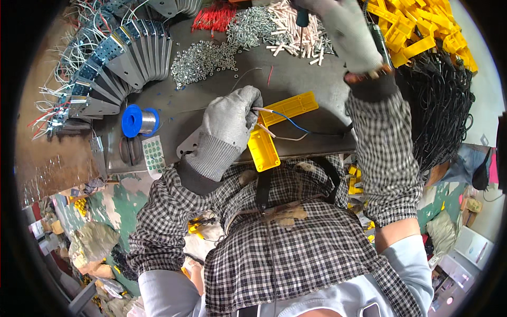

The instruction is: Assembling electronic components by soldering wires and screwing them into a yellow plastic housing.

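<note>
My left hand (229, 119), in a grey work glove, is closed in a pinch over the bench. Thin wires, one blue (288, 119) and one pale, run out from its fingertips through white sleeves. Just beyond its fingers lies an open yellow plastic case (263, 149), with a matching yellow cover (293, 108) behind it. Part of a grey metal plate (188, 143) shows under the left wrist. My gloved right hand (348, 34) reaches to the far edge of view, closed round a screwdriver (302, 18) whose shaft points down over white sleeves; its fingertips are partly cut off.
Metal brackets with wires (132, 63) stand in rows at left. A blue solder spool (140, 121), scissors (130, 151) and a sticker sheet (153, 156) lie nearer. Nuts (203, 62), screws (250, 27) and white sleeves (290, 29) are heaped behind; yellow parts (417, 29) and black cables (435, 105) at right.
</note>
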Demonstrator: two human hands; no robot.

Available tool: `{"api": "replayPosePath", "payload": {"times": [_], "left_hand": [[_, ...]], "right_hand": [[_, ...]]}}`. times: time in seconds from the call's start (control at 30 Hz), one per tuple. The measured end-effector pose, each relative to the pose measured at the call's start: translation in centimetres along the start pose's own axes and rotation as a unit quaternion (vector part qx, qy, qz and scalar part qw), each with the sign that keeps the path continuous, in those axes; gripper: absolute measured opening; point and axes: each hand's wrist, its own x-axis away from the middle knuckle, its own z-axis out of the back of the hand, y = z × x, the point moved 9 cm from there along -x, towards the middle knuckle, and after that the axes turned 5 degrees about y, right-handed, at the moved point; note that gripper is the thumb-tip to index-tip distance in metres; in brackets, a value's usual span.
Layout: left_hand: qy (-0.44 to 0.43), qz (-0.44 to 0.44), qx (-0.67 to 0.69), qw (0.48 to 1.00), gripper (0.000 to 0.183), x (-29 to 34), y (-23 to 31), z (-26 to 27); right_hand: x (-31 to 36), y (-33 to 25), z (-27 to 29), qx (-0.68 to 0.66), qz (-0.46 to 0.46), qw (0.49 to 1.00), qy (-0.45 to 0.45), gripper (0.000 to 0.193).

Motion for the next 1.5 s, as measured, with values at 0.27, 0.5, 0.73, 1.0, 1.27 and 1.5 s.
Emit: {"api": "replayPosePath", "payload": {"times": [0.27, 0.5, 0.73, 1.0, 1.27, 1.5], "left_hand": [[0.091, -0.104, 0.042, 0.990, 0.032, -0.3, -0.1, -0.4], [-0.002, 0.011, -0.033, 0.999, 0.038, -0.2, -1.9, -1.7], [0.023, -0.032, -0.001, 0.999, 0.034, -0.1, -2.7, -2.1], [0.140, 0.011, 0.066, 0.988, 0.035, -2.1, 1.9, 10.3], [-0.082, -0.338, -0.023, 0.937, 0.023, -2.1, 13.6, 4.9], [0.235, -0.133, -0.022, 0.963, 0.023, 4.4, 2.9, 6.1]], "right_hand": [[8.6, 1.8, -5.4, -0.307, -0.062, 0.950, 0.016, 0.051], [9.3, 2.4, -7.1, -0.314, -0.047, 0.948, -0.017, 0.055], [10.1, 2.6, -7.2, -0.321, -0.031, 0.946, 0.028, 0.049], [10.3, -1.1, -7.0, -0.090, 0.094, 0.991, 0.007, 0.014], [16.0, 7.8, -10.1, -0.513, -0.057, 0.840, -0.167, 0.047], [2.0, 3.2, -0.9, -0.158, -0.146, 0.966, 0.142, 0.039]]}}
